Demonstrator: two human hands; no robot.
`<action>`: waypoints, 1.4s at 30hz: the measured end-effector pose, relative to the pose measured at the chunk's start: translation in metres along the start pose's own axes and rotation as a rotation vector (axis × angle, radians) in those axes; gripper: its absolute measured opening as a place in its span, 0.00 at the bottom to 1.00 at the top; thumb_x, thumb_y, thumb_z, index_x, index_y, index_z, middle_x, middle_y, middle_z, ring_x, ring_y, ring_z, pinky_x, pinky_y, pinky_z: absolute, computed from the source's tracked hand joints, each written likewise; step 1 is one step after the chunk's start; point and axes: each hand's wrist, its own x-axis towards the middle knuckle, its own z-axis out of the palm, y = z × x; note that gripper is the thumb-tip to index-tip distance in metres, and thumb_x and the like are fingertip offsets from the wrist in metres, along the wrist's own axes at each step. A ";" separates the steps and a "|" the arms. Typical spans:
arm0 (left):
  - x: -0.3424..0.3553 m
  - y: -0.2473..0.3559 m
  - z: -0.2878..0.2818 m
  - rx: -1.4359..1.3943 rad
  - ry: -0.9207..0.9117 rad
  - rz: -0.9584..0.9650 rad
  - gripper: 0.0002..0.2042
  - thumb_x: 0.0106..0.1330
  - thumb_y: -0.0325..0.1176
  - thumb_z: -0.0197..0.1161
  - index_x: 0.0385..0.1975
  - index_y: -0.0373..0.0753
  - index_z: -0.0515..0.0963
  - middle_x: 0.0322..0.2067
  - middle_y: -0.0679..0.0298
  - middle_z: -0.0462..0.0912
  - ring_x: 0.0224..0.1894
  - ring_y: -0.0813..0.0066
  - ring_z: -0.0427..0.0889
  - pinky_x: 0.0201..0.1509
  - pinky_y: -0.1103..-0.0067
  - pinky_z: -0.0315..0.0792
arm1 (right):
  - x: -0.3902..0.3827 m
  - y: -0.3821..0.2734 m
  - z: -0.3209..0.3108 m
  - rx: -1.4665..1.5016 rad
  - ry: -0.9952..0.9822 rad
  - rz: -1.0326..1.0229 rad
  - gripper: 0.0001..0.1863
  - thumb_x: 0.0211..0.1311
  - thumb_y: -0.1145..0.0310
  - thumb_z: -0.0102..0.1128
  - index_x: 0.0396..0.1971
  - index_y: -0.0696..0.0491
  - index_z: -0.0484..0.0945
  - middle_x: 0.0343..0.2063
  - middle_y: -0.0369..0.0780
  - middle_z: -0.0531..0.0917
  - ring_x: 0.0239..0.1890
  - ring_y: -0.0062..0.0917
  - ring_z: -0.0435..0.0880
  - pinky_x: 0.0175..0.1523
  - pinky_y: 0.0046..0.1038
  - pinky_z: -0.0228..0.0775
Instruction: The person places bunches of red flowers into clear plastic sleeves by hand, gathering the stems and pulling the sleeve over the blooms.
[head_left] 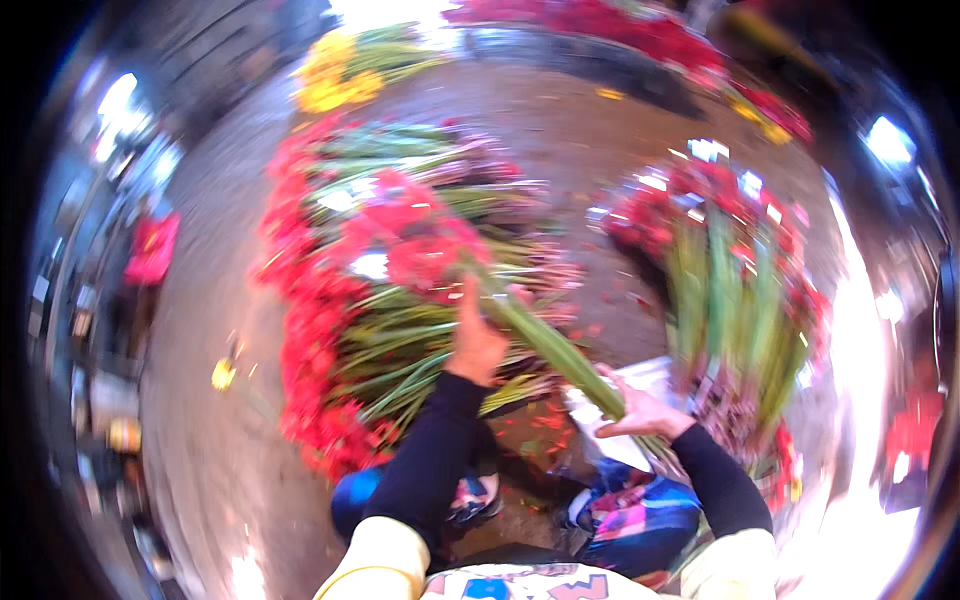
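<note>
My left hand is closed round the upper part of a bunch of red flowers with long green stems, partly in clear shiny wrapping. Lower down, my right hand grips the same stems, beside a white sheet over my right knee. The bunch slants from upper left to lower right over a big pile of loose red flowers with green and pinkish stems. At the right lie several more red bunches with shiny tops and stem ends toward me. Motion blurs much of this.
Yellow flowers and a long row of red ones lie farther off on the brown floor, which has scattered petals. A red shape at the left and a blurred red shape at the far right are unclear.
</note>
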 end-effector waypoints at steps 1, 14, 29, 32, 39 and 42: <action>0.006 -0.005 0.005 -0.003 -0.026 -0.016 0.31 0.59 0.57 0.61 0.50 0.36 0.66 0.43 0.50 0.74 0.45 0.53 0.77 0.54 0.61 0.72 | -0.013 0.016 0.005 0.111 0.057 0.055 0.52 0.45 0.58 0.73 0.67 0.50 0.49 0.54 0.46 0.73 0.54 0.30 0.73 0.59 0.31 0.63; 0.004 -0.347 0.077 0.926 -0.458 -0.283 0.25 0.63 0.27 0.61 0.58 0.39 0.59 0.48 0.64 0.73 0.50 0.76 0.73 0.55 0.78 0.67 | -0.113 0.136 -0.023 0.204 1.087 0.342 0.32 0.55 0.57 0.61 0.59 0.49 0.63 0.34 0.54 0.80 0.37 0.51 0.80 0.39 0.44 0.73; 0.028 -0.391 0.003 1.638 -0.614 -0.267 0.26 0.62 0.30 0.62 0.60 0.38 0.62 0.41 0.64 0.80 0.42 0.77 0.78 0.48 0.79 0.71 | -0.100 0.201 -0.108 -0.484 1.325 -0.101 0.14 0.51 0.64 0.62 0.39 0.50 0.77 0.34 0.39 0.80 0.40 0.36 0.78 0.49 0.38 0.67; 0.045 -0.340 -0.076 1.687 -0.399 -0.139 0.23 0.59 0.24 0.63 0.55 0.36 0.67 0.33 0.65 0.79 0.37 0.80 0.77 0.42 0.83 0.71 | -0.054 0.205 -0.026 -0.303 0.998 -0.102 0.09 0.57 0.64 0.58 0.35 0.51 0.78 0.29 0.40 0.78 0.34 0.36 0.78 0.40 0.34 0.69; 0.006 -0.254 -0.155 1.715 -0.084 -0.338 0.16 0.62 0.29 0.60 0.49 0.34 0.70 0.29 0.68 0.77 0.31 0.84 0.73 0.33 0.86 0.67 | -0.020 0.273 0.114 0.011 0.608 0.329 0.13 0.54 0.61 0.62 0.35 0.52 0.75 0.31 0.41 0.77 0.36 0.34 0.78 0.39 0.31 0.70; -0.008 -0.241 -0.162 1.657 -0.051 -0.399 0.14 0.62 0.30 0.60 0.47 0.34 0.71 0.28 0.68 0.77 0.31 0.84 0.74 0.35 0.84 0.68 | -0.020 0.282 0.126 0.111 0.633 0.431 0.16 0.51 0.59 0.64 0.38 0.49 0.74 0.35 0.39 0.76 0.39 0.34 0.78 0.41 0.32 0.71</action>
